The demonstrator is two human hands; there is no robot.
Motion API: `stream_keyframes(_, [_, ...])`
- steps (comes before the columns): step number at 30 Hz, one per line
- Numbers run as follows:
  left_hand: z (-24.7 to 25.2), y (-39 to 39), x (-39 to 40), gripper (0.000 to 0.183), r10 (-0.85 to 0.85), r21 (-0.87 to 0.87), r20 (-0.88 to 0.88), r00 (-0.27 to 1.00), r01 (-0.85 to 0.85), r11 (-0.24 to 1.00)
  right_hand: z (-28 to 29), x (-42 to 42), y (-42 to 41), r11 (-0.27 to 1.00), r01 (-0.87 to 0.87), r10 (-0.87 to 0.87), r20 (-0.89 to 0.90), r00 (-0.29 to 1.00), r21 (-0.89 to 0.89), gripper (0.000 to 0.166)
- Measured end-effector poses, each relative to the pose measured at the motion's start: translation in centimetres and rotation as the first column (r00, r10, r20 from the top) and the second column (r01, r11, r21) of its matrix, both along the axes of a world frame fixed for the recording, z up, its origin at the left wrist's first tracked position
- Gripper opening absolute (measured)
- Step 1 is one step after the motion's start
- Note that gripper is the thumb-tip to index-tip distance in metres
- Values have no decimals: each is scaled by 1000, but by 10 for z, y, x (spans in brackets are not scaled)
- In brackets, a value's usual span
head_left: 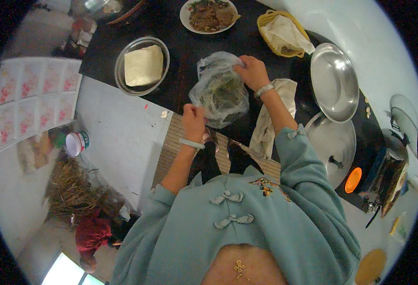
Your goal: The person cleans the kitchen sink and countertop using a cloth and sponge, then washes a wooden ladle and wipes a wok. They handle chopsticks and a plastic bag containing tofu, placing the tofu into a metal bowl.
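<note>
A clear plastic bag (223,94) with dark green contents hangs or rests at the near edge of the dark table, between my hands. My right hand (253,71) pinches its upper right rim, and my left hand (193,123) grips its lower left edge. Left of the bag, a pale block that looks like tofu (143,66) sits in a round metal bowl (141,93). Beyond the bag stands a white plate (184,19) of brown cooked food (210,16). A beige cloth (282,101) lies beside my right forearm and drapes over the table's edge.
A yellow basket (262,26) holding a pale cloth (287,34) stands at the back right. Two metal basins (333,80) are at the right, with an orange lid (353,180) nearby. At the lower left a person in red (93,231) is beside a pile of dry brush (70,192).
</note>
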State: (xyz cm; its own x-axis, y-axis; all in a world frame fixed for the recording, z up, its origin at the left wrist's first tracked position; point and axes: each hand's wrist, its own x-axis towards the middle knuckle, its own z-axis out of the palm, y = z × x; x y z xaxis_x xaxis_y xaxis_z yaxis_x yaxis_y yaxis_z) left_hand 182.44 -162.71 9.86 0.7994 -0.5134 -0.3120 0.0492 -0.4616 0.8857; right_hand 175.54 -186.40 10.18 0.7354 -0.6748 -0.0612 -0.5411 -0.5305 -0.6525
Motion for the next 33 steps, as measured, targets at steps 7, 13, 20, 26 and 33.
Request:
stream_keyframes(7, [-13,-24,-16,39,172,-166,-405,898,-257,952,-14,-21,-3,1000,-4,5,152,988,-8,31])
stream_keyframes(13, [15,-36,-25,48,9,-249,-414,910,-123,961,9,-32,10,981,28,-85,296,951,191,32])
stream_keyframes(20, [92,-72,-34,43,-184,-425,-492,851,-51,904,60,-83,-13,892,147,-327,387,862,427,27])
stream_keyframes(26, [135,-127,-59,42,-439,-562,-442,782,141,815,126,-144,-44,753,196,-561,457,690,628,23])
stream_keyframes(33, [148,-191,-94,43,-582,-605,-402,707,272,748,158,-210,-78,716,273,-656,483,580,643,23])
